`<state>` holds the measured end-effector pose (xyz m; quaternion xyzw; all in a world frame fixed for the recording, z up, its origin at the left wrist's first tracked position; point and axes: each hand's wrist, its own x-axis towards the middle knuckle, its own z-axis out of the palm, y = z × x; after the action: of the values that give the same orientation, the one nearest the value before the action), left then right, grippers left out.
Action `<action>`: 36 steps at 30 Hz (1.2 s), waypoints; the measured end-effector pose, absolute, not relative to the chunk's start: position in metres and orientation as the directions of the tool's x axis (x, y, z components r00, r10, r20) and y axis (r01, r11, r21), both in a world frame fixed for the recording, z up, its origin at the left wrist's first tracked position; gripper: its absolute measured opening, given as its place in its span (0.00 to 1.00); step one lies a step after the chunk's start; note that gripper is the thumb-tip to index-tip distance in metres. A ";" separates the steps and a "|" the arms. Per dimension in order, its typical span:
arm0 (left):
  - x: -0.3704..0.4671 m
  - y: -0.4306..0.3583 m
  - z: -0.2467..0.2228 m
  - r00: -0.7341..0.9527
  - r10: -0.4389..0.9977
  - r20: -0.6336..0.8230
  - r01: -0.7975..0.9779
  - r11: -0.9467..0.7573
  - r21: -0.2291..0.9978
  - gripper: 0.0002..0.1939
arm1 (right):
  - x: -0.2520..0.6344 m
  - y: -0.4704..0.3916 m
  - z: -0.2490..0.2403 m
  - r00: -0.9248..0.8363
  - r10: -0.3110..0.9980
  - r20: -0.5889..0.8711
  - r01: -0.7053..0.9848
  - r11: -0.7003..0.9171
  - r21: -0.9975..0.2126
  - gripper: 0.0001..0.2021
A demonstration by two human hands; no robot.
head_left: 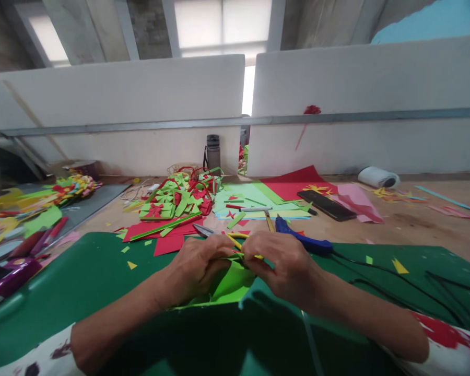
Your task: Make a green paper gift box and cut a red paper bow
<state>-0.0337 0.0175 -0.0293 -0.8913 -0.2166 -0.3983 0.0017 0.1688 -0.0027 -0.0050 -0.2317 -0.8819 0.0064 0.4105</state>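
Both of my hands grip a light green piece of folded paper point(233, 284) above the dark green mat. My left hand point(198, 266) pinches its upper left edge, the fingers curled in. My right hand point(284, 263) pinches the upper right edge, close to the left hand. The fingertips partly hide the paper's top. Just beyond the hands lie scissors point(204, 230) with yellow handles, partly covered by my fingers. A blue glue gun point(303, 239) rests right behind my right hand, its black cord running off to the right.
Green and red paper pieces point(180, 196) are heaped at the back, near a grey bottle point(213, 152). A phone point(327, 204), red sheets point(297, 183) and a white roll point(378, 177) lie at back right. Coloured paper and a purple tool point(11, 279) sit at left.
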 end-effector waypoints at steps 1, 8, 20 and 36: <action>-0.034 0.017 -0.029 0.583 0.390 0.713 0.391 -0.904 0.174 0.06 | 0.168 -0.003 -0.006 -0.551 0.401 0.732 0.383 0.901 -0.206 0.10; -0.034 0.019 -0.035 0.581 0.448 0.679 0.396 -0.885 0.245 0.03 | 0.168 -0.004 -0.010 -0.488 0.376 0.788 0.417 0.893 -0.168 0.03; -0.033 0.021 -0.039 0.587 0.416 0.695 0.313 -0.908 0.280 0.05 | 0.169 -0.001 -0.010 -0.584 0.302 0.754 0.326 0.937 -0.122 0.07; -0.036 0.022 -0.035 0.580 0.409 0.705 0.399 -0.897 0.192 0.09 | 0.171 -0.002 -0.006 -0.659 0.306 0.688 0.371 0.927 -0.057 0.11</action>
<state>-0.0357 0.0225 -0.0353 -0.8887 -0.2273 -0.3982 -0.0062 0.1708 -0.0022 -0.0062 -0.1859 -0.9096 -0.0441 0.3690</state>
